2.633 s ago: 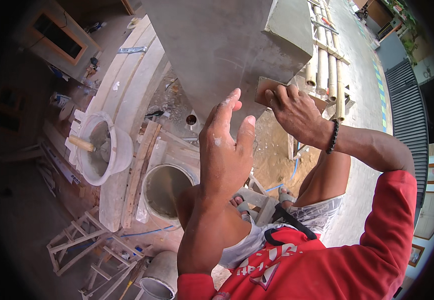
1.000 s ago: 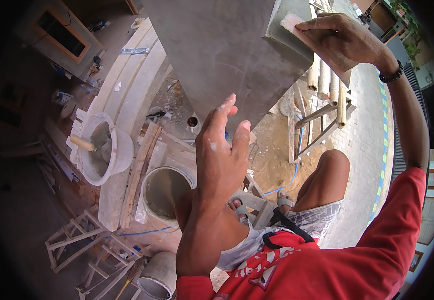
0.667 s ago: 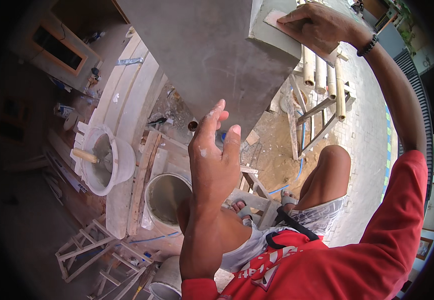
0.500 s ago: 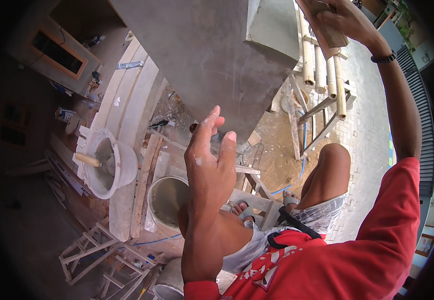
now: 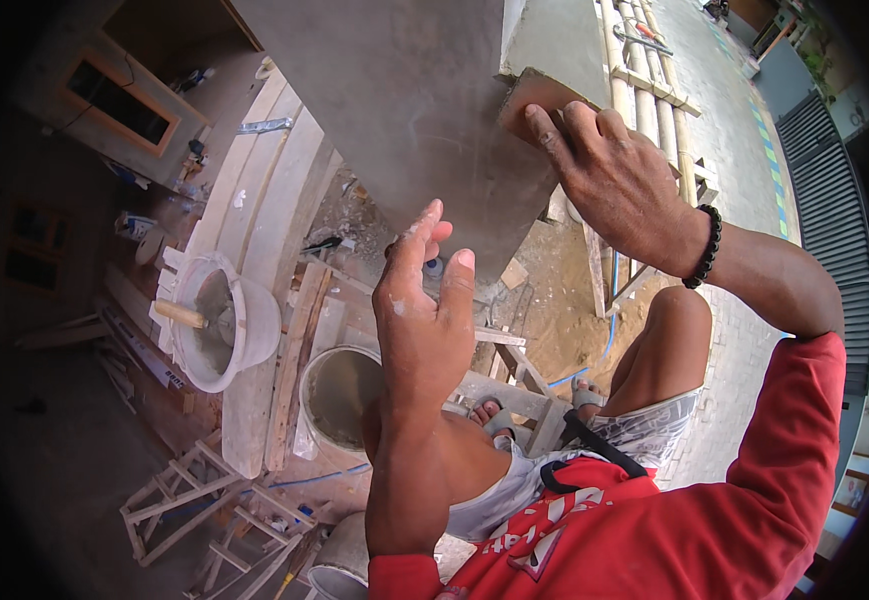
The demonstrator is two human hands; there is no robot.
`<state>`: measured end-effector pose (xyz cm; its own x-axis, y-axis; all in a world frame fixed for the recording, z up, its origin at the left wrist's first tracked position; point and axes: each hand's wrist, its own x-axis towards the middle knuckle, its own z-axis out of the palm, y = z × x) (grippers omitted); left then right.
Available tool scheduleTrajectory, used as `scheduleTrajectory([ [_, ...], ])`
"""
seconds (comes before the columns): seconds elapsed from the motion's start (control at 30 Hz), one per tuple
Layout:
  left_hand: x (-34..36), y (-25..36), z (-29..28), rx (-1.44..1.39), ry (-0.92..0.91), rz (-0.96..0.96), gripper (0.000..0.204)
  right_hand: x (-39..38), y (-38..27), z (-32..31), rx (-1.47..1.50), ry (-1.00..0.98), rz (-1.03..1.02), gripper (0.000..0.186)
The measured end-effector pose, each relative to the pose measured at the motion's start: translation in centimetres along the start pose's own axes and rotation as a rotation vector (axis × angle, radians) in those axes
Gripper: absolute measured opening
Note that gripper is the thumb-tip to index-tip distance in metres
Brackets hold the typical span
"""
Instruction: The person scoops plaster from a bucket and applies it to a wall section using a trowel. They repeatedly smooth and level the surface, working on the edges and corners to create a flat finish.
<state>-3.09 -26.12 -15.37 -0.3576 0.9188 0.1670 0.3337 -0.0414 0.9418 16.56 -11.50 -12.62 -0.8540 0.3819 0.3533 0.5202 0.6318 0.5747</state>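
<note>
Float (image 5: 532, 95) under right hand (image 5: 619, 185)

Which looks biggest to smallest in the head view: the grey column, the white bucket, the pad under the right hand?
1. grey column
2. white bucket
3. pad under the right hand
The column's nearness to the camera exaggerates it.

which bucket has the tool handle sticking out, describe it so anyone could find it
Start at the big grey plastered column at the top, then drop down-left along the pale wooden planks. The white bucket sits on them, left of the left hand. Unlike the round bucket of grey mix beside it, a wooden handle pokes out.
</note>
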Motion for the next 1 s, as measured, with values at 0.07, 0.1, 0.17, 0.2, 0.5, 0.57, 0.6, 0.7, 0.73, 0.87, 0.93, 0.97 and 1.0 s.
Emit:
scheduleTrajectory([
  [0.07,0.1,0.0,0.0,-0.012,0.005,-0.032,0.047,0.6,0.0,0.5,-0.122,-0.122,-0.031,0.059],
  [0.1,0.1,0.1,0.1,-0.015,-0.003,-0.008,0.047,0.8,-0.4,0.8,-0.179,-0.147,-0.066,0.058],
  [0.17,0.1,0.1,0.3,-0.007,-0.018,-0.003,0.047,1.3,-1.9,1.5,-0.185,-0.218,-0.058,0.053],
  [0.2,0.1,0.2,0.4,-0.013,-0.023,-0.006,0.047,1.3,-2.3,1.6,-0.112,-0.236,-0.102,0.053],
  [0.5,0.0,0.4,0.0,-0.020,-0.001,-0.019,0.047,1.7,-0.6,1.7,-0.113,-0.022,-0.054,0.046],
  [0.57,-0.1,0.4,0.2,-0.018,-0.016,0.006,0.047,1.2,-2.0,2.1,-0.126,-0.248,-0.134,0.041],
  [0.6,-0.1,0.4,0.2,-0.013,-0.024,0.011,0.047,0.8,-3.2,2.4,-0.042,-0.383,-0.165,0.043],
  [0.7,-0.4,0.3,0.0,0.013,-0.008,0.034,0.047,-3.1,-5.7,1.9,0.378,-0.343,0.006,0.058],
  [0.73,-0.4,0.2,-0.1,-0.005,-0.001,0.029,0.047,-4.8,-5.6,1.5,0.540,-0.318,0.077,0.058],
  [0.87,-0.2,-0.3,-0.4,-0.053,0.016,-0.004,0.047,-9.4,-4.5,0.9,1.108,0.031,0.532,0.057],
  [0.93,-0.1,-0.4,-0.4,-0.046,0.011,-0.031,0.048,-9.5,-3.9,2.0,1.068,0.354,0.652,0.060],
  [0.97,0.0,-0.4,-0.4,-0.033,0.009,-0.041,0.048,-9.2,-3.5,2.5,1.166,0.374,0.758,0.060],
  [1.0,0.0,-0.4,-0.3,-0.016,0.005,-0.051,0.049,-8.8,-3.0,3.0,1.205,0.478,0.729,0.060],
])
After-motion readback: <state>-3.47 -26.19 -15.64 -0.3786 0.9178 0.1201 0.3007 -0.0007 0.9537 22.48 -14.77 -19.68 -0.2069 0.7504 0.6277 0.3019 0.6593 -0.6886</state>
